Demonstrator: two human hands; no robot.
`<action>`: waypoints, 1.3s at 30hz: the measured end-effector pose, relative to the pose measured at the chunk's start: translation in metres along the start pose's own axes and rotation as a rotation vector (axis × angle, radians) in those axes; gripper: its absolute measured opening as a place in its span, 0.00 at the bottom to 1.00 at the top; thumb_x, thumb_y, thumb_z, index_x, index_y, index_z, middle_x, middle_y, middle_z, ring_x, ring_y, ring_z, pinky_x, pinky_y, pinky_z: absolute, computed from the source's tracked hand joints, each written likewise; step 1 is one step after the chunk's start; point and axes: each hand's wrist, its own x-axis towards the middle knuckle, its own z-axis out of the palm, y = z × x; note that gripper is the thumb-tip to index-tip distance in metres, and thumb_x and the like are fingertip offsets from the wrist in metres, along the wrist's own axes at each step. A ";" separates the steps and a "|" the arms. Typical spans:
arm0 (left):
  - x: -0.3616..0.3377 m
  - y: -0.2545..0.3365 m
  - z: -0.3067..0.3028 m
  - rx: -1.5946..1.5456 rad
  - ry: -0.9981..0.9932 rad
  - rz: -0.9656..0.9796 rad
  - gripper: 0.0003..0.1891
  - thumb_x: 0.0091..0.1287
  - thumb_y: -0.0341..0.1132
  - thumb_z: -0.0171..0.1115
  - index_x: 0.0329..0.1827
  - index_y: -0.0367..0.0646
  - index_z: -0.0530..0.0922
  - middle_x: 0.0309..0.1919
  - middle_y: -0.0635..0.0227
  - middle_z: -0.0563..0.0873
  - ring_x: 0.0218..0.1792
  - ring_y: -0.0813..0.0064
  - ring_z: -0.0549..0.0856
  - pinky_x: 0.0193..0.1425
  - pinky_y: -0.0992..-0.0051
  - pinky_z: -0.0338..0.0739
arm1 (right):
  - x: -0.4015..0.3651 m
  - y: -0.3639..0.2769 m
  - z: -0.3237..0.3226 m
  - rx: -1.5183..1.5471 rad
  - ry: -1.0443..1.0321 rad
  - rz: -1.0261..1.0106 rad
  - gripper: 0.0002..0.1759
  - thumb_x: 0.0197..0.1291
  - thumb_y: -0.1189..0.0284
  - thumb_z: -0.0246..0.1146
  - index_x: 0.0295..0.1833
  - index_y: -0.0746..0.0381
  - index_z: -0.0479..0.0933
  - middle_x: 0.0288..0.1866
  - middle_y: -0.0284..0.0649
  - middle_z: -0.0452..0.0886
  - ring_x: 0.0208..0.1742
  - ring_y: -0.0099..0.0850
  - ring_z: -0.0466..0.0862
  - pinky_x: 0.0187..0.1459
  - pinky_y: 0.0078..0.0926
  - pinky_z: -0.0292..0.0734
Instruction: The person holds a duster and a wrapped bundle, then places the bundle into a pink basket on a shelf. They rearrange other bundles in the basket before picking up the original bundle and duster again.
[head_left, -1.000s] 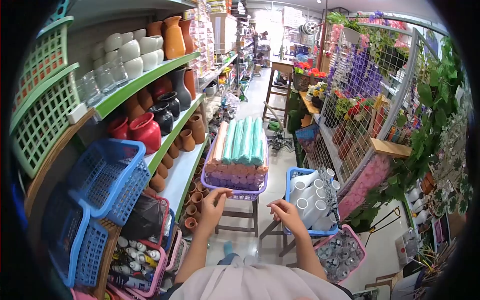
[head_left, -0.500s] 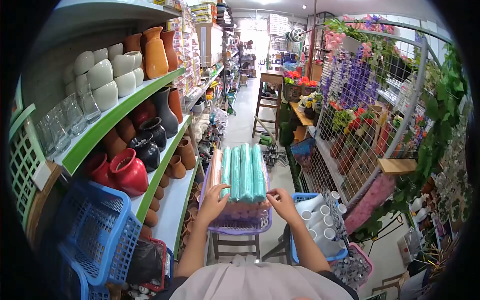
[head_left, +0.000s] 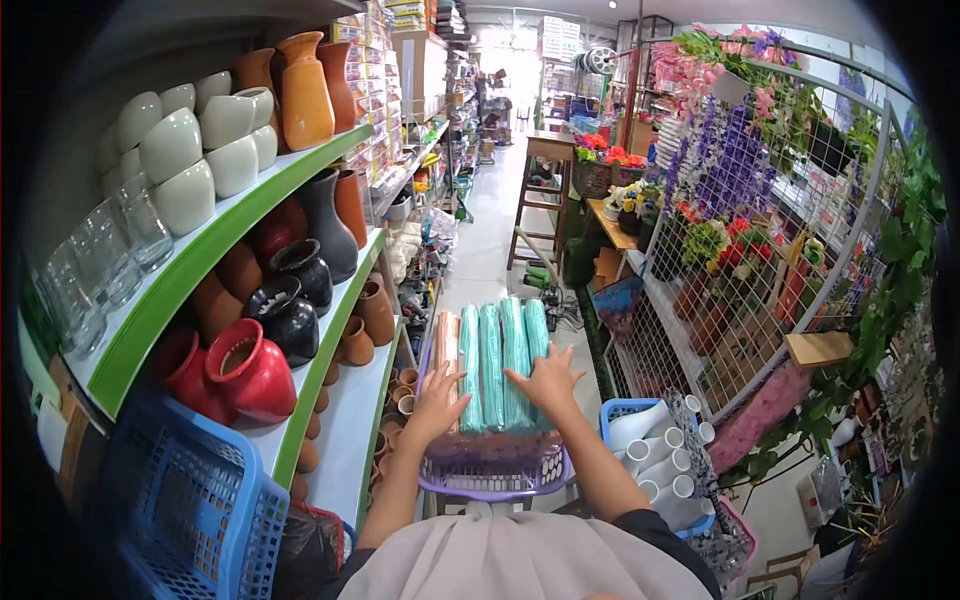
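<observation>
Several long teal plastic-wrapped packs (head_left: 492, 370) lie side by side in a purple basket (head_left: 490, 488) in front of me. Orange-pink packs (head_left: 446, 345) show along the basket's left side, and more pinkish packs lie beneath the teal ones. My left hand (head_left: 438, 402) rests at the near left of the row, fingers spread, over the orange-pink and leftmost teal packs. My right hand (head_left: 550, 384) lies on the right side of the row with thumb and fingers apart. Neither hand is wrapped round a pack.
Shelves at left carry white pots (head_left: 185, 195), clear glasses (head_left: 90, 265), red vases (head_left: 245, 370) and clay pots (head_left: 372, 312). A blue basket (head_left: 200, 480) stands lower left. At right are a blue crate of white vases (head_left: 655, 450) and a wire rack with artificial flowers (head_left: 730, 160). A wooden stool (head_left: 545, 190) stands ahead.
My right hand has moved from the near right corner up onto the teal packs, its fingers spreading. My left hand has shifted slightly onto the row. The view has moved a little closer.
</observation>
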 end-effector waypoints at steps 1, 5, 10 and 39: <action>0.002 -0.003 0.002 -0.010 -0.008 -0.008 0.25 0.63 0.45 0.63 0.62 0.46 0.74 0.70 0.47 0.64 0.70 0.47 0.62 0.72 0.57 0.57 | -0.001 -0.002 0.001 -0.020 -0.024 0.003 0.38 0.49 0.36 0.63 0.40 0.65 0.83 0.74 0.51 0.60 0.76 0.59 0.49 0.57 0.83 0.50; 0.007 -0.009 0.009 -0.042 -0.042 -0.029 0.26 0.63 0.45 0.63 0.63 0.46 0.73 0.69 0.47 0.64 0.70 0.47 0.62 0.73 0.57 0.57 | 0.002 -0.003 0.004 0.037 -0.053 0.035 0.36 0.47 0.39 0.66 0.37 0.66 0.84 0.76 0.49 0.57 0.77 0.56 0.47 0.58 0.84 0.48; 0.014 0.016 -0.002 -0.054 0.104 -0.050 0.20 0.62 0.38 0.63 0.57 0.44 0.76 0.66 0.49 0.69 0.69 0.49 0.64 0.71 0.57 0.58 | 0.003 0.013 0.009 0.247 -0.032 0.053 0.28 0.49 0.46 0.68 0.31 0.65 0.83 0.77 0.47 0.55 0.78 0.52 0.46 0.61 0.81 0.44; -0.067 0.217 0.089 -1.379 -0.372 -0.278 0.25 0.71 0.43 0.54 0.66 0.40 0.63 0.39 0.64 0.80 0.39 0.69 0.84 0.46 0.69 0.81 | -0.245 0.296 -0.099 -0.103 0.414 0.458 0.22 0.54 0.58 0.67 0.47 0.64 0.76 0.47 0.46 0.80 0.49 0.46 0.80 0.50 0.41 0.73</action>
